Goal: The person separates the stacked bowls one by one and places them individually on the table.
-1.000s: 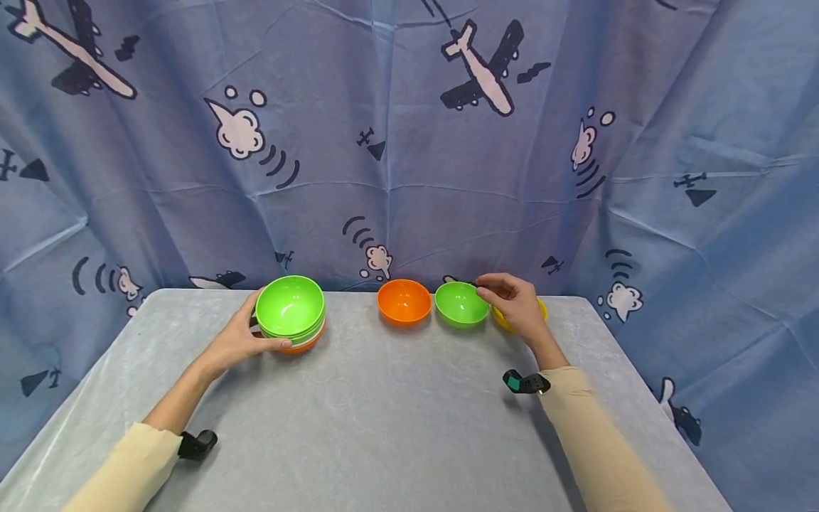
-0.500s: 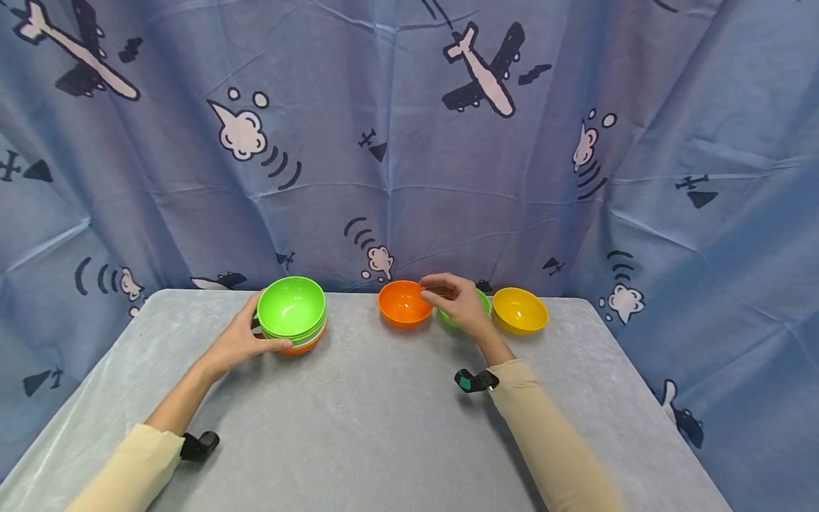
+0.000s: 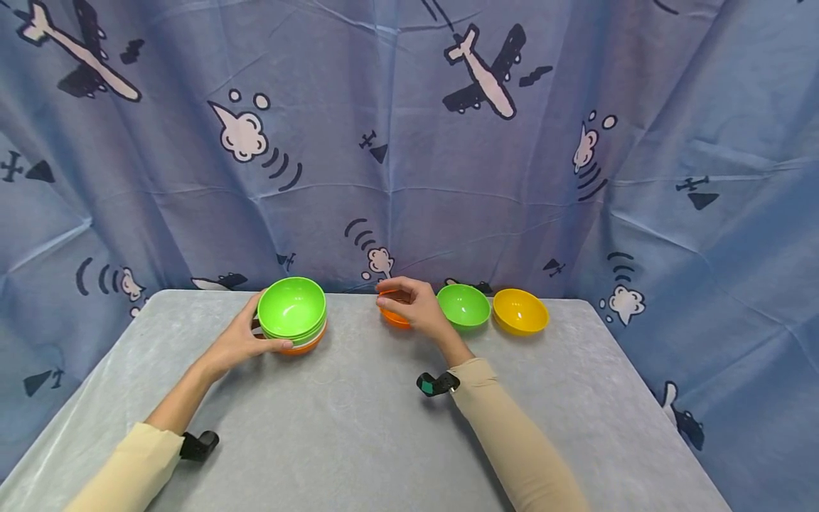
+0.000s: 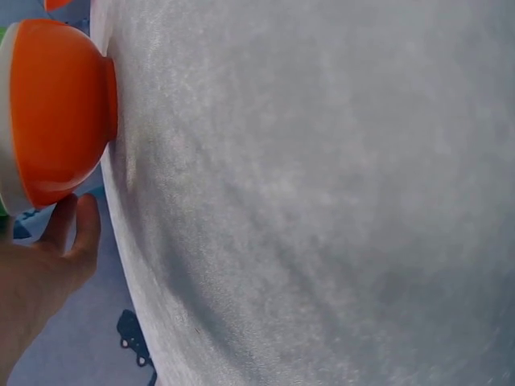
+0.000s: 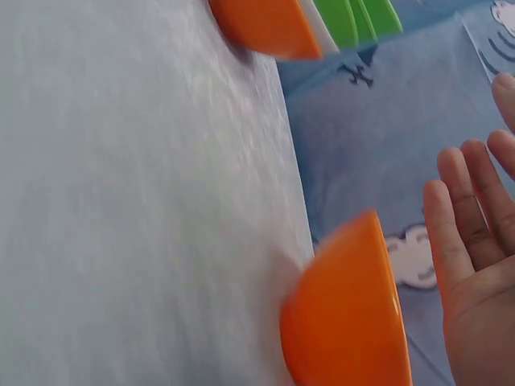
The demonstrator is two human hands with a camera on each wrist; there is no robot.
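On the left of the table, my left hand (image 3: 233,345) grips a stack of bowls (image 3: 291,306), thumb along the near side and fingers round the left. Green bowls sit on top, a white rim shows below them, and an orange bowl (image 4: 60,112) is at the bottom. My right hand (image 3: 416,306) hovers over a single orange bowl (image 3: 394,318) and hides much of it. In the right wrist view its fingers (image 5: 463,197) are extended beside and apart from that bowl, holding nothing.
Right of the orange bowl, a green bowl (image 3: 463,306) and a yellow bowl (image 3: 520,311) stand in a row near the table's back edge. A patterned blue curtain (image 3: 320,142) hangs right behind the grey-covered table (image 3: 333,427).
My right hand has moved left, from beside the yellow bowl, past the green bowl, to over the orange one. My left hand and the stack have stayed put.
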